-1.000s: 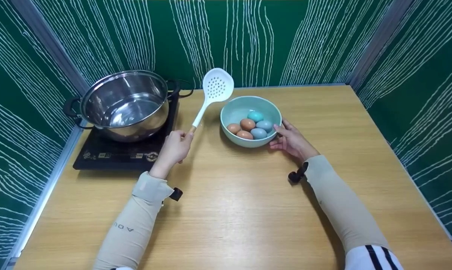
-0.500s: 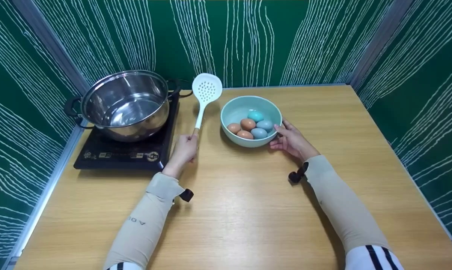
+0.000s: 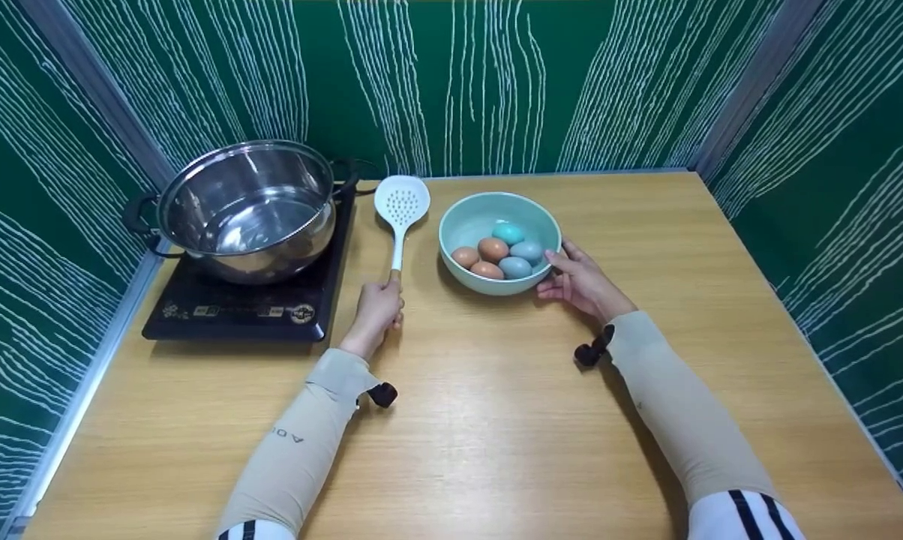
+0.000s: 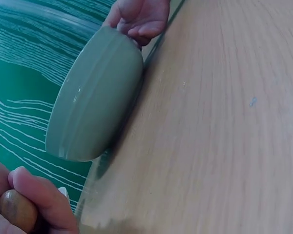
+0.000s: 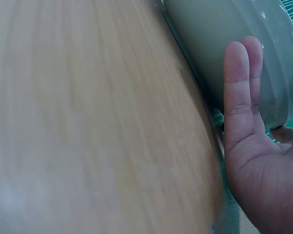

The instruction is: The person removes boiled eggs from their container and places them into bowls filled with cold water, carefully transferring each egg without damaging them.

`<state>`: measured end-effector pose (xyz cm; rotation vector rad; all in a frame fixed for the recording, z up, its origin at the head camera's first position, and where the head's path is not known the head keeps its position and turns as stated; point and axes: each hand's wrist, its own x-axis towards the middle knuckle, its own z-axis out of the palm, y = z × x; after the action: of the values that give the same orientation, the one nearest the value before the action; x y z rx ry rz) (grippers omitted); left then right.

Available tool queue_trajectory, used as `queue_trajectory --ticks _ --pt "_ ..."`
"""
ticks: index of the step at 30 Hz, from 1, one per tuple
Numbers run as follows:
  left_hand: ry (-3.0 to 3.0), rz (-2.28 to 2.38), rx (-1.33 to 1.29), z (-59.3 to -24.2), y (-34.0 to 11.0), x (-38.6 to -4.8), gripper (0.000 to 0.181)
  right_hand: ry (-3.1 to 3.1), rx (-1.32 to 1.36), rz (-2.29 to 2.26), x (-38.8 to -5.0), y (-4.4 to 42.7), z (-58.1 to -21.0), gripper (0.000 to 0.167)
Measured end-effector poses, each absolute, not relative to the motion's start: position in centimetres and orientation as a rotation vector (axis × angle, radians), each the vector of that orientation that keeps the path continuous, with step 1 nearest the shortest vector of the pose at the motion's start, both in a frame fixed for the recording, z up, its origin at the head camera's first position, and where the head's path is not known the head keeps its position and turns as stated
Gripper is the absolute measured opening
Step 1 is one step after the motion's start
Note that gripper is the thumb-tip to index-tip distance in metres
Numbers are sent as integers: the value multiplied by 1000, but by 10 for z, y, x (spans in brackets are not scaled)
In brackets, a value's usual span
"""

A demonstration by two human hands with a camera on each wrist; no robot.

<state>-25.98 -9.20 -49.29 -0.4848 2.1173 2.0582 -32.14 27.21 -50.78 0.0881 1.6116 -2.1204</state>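
Observation:
In the head view my left hand point(image 3: 379, 306) grips the wooden handle of a white slotted skimmer point(image 3: 402, 202). The round handle end point(image 4: 18, 210) shows between curled fingers in the left wrist view. The skimmer's perforated head points away, low over the table between pot and bowl; whether it touches the wood I cannot tell. A pale green bowl point(image 3: 489, 286) stands upright, holding several brown and blue-green eggs point(image 3: 493, 249). My right hand point(image 3: 583, 283) holds the bowl's right side, thumb at the rim. Two straight fingers point(image 5: 238, 92) lie along its outer wall in the right wrist view.
A steel pot point(image 3: 271, 251) with black handles sits on a black induction cooker point(image 3: 234, 319) at the left. Green panels with white streaks point(image 3: 489, 82) enclose the back and sides of the wooden table point(image 3: 481, 420).
My left hand has come nearer and slightly right, lowering the skimmer towards the table, its head swinging left away from the bowl. The right hand and bowl have stayed put.

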Motion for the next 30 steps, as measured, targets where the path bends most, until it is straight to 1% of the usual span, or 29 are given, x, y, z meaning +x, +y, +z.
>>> queue_trajectory --ticks 5,11,12,16,19,25,30 --pt "2068 2065 -510 -495 -93 -261 37 1614 77 -2120 -322 271 -507 85" --pt "2055 2010 -523 -494 -95 -259 37 1600 54 -2122 -323 271 -507 82" --pt "2062 1997 -511 -494 -95 -259 36 1594 55 -2123 -323 271 -507 82" --pt "2093 1947 -452 -493 -97 -257 21 1583 68 -2129 -323 272 -506 83" --pt "2103 1926 -425 -493 -98 -256 13 1586 85 -2136 -323 273 -506 83" --pt "2107 1906 -414 -495 -100 -255 9 1607 89 -2122 -323 272 -506 82" --pt "2318 1746 -364 -497 -103 -255 13 1612 100 -2117 -321 272 -507 82"
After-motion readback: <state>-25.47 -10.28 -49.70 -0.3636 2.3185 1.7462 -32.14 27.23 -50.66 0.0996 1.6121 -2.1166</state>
